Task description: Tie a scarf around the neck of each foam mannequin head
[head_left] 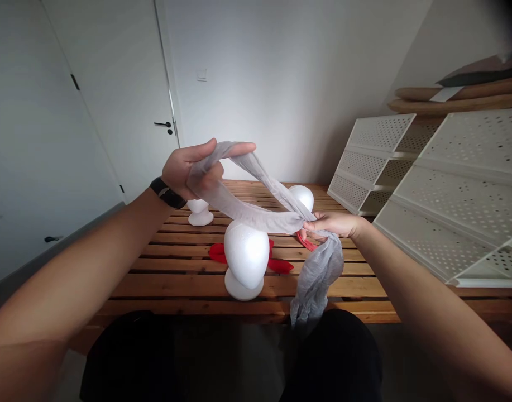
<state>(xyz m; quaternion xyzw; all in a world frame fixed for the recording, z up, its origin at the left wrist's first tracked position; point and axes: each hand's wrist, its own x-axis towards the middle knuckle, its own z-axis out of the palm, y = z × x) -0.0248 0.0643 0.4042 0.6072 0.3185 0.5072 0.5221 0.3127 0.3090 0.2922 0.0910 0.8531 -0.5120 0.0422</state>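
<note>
My left hand, raised above the table with a black watch on its wrist, has a thin grey sheer stocking wrapped over its fingers. The fabric stretches down to my right hand, which pinches it; the loose end hangs below that hand past the table's front edge. Under the stretched fabric stands a white foam head form on the wooden slatted table. A red cloth lies behind the form's base.
Two more white foam head forms stand further back, one at the left and one at the right. White perforated shelf units lean at the table's right. A white door is at the back left.
</note>
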